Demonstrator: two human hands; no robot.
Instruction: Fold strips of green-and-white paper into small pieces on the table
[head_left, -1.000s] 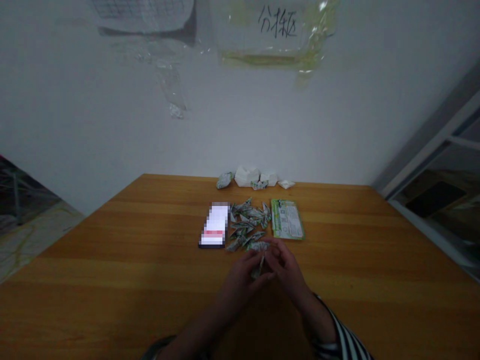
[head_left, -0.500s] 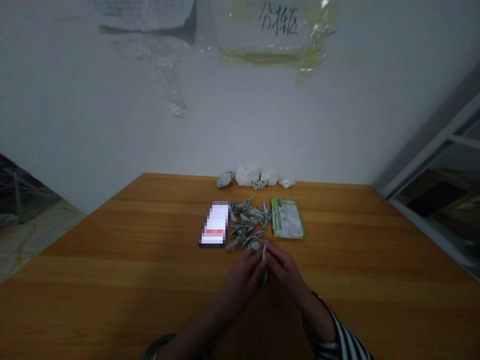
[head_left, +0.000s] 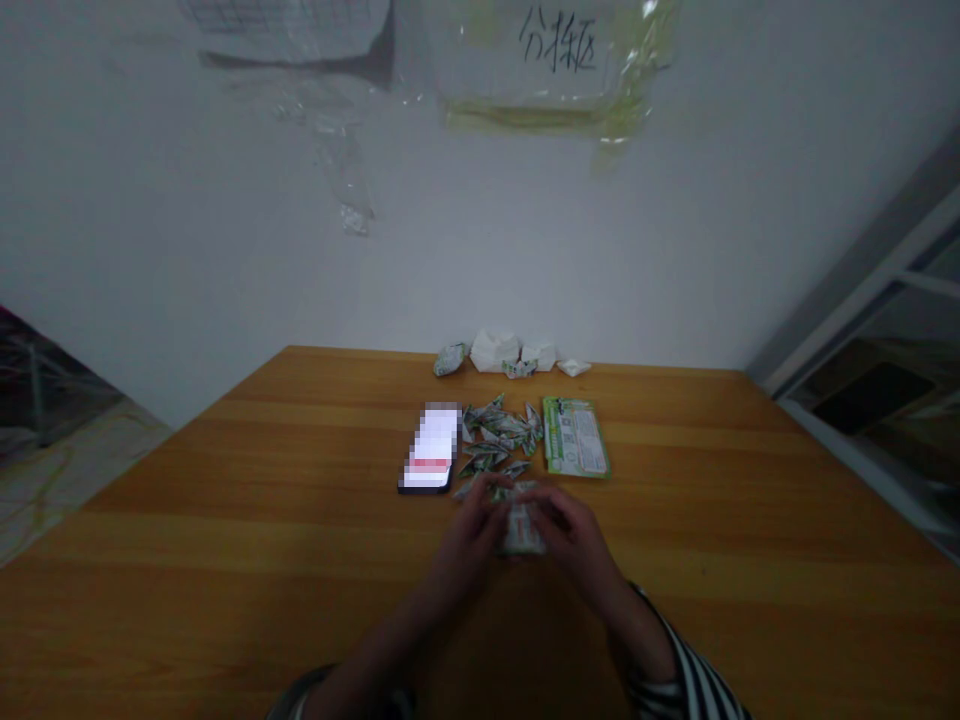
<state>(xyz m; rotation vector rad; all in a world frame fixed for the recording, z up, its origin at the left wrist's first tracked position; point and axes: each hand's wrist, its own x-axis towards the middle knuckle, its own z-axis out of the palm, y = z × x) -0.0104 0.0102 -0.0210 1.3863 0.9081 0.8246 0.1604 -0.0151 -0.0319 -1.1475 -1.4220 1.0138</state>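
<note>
paper point(head_left: 524, 537) turned from edge-on to broadside between left hand point(head_left: 475, 528) and right hand point(head_left: 573, 524), both pinched it; handling seemed unfinished.

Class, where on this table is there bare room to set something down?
Bare table lies left of the phone and right of the green packet. Crowded: between them, with folded papers; nearer, at the left hand and right hand; farther back, white wads.

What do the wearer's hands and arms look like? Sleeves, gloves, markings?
Left hand and right hand: bare, no gloves. Right sleeve: dark with white stripes, ending on the forearm. Left sleeve: mostly out of frame, a dark edge shows. Too dim for finer markings.
</note>
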